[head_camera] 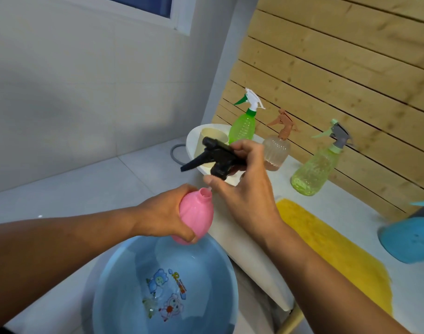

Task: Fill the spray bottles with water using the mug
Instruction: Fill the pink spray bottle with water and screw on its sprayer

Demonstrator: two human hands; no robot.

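1. My left hand (166, 214) grips the pink spray bottle (194, 218), fingers and thumb wrapped round its round body, holding it above the blue basin (124, 280).
2. The bottle's neck is open and bare, tilted slightly toward the right.
3. My right hand (244, 186) holds the black trigger sprayer head (215, 159), fingers curled over its top, just above and to the right of the bottle's neck, nozzle pointing left. A thin pale tube runs from it into the neck.
4. The basin sits on the floor below my hands, with water in it and cartoon prints showing at its bottom.
5. On the white tabletop (375, 213) stand three capped spray bottles: a bright green one (243, 127) with a white head, a clear ribbed one (277, 150) with a brown head, and a pale green one (313, 171) with a grey head.
6. The cream mug (207, 145) stands in a white bowl (194, 138) just behind the sprayer head, beside the bright green bottle.
7. A yellow cloth (326, 249) lies along the tabletop; a blue container (408, 239) sits blurred at the right edge.
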